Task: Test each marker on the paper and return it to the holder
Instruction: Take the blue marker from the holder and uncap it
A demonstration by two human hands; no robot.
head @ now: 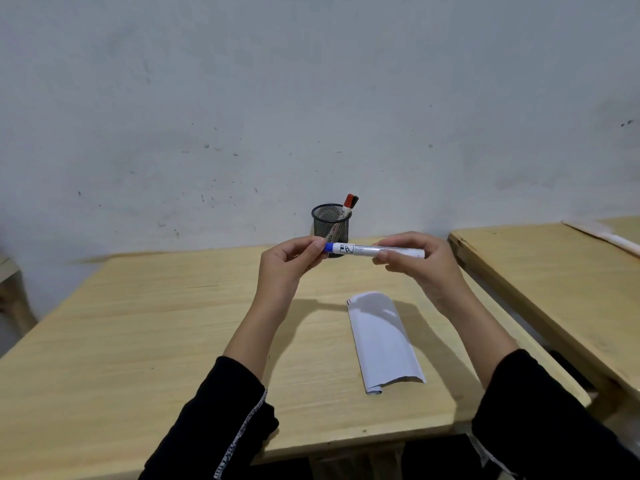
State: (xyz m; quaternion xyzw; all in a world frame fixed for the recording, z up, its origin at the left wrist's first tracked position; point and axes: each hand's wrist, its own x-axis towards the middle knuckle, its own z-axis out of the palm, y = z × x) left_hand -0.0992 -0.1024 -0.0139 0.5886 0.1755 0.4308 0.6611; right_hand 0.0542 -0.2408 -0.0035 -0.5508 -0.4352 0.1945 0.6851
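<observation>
My left hand [291, 261] pinches the blue cap [329, 247]; my right hand [412, 261] grips the marker [377, 251] level, probably to uncap above the paper [381, 341] near the tabletop's [138, 323] right edge.

Soft, even light; faint arm shadows fall on the tabletop [138, 323]; wide-angle bending and slight blur at the edges

The marker [375, 251] is white with a blue cap. The mesh holder [330, 223] is black; the paper [381, 337] beside it is white on a pale wooden desk [138, 323].
</observation>
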